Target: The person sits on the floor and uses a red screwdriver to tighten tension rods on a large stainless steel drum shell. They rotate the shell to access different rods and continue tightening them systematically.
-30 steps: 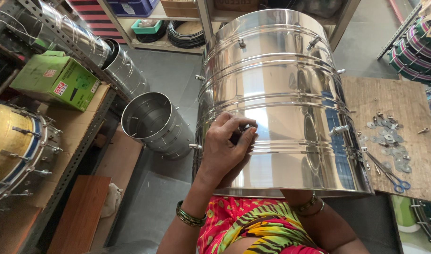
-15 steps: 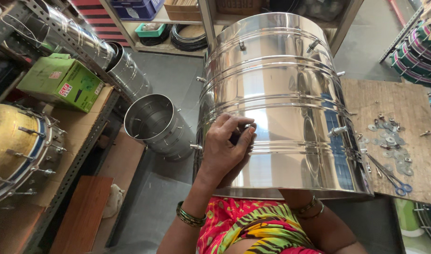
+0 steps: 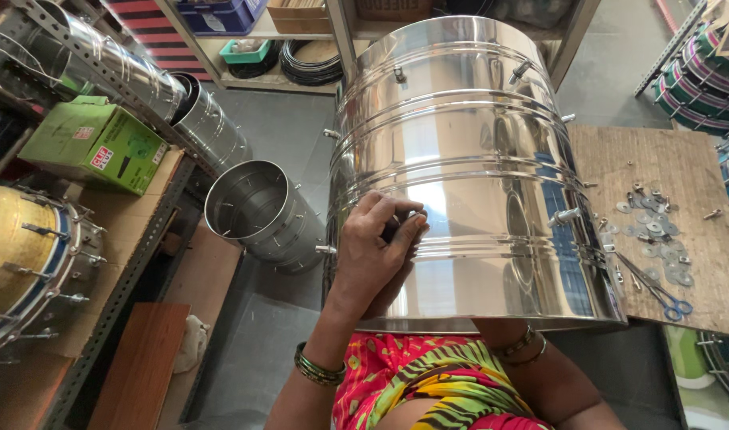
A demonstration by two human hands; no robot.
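Large steel drum shell (image 3: 468, 159) lay on its side across the person's lap, left hand (image 3: 376, 255) pinched a small fitting against its wall, right hand hidden inside, grip undeterminable, washers (image 3: 655, 239) on wooden board (image 3: 667, 159) alongside.

Grey floor (image 3: 297, 151), metal shelving (image 3: 332, 24) behind, wooden board (image 3: 675, 159) at right

There is one view only, from a camera on the person's head, looking steeply down over the lap and slightly forward. It sits close to the big steel drum shell (image 3: 468, 175), which fills the middle. The floor (image 3: 277, 334) lies below, shelving (image 3: 332, 32) at the top edge, a wooden board (image 3: 659, 167) to the right.
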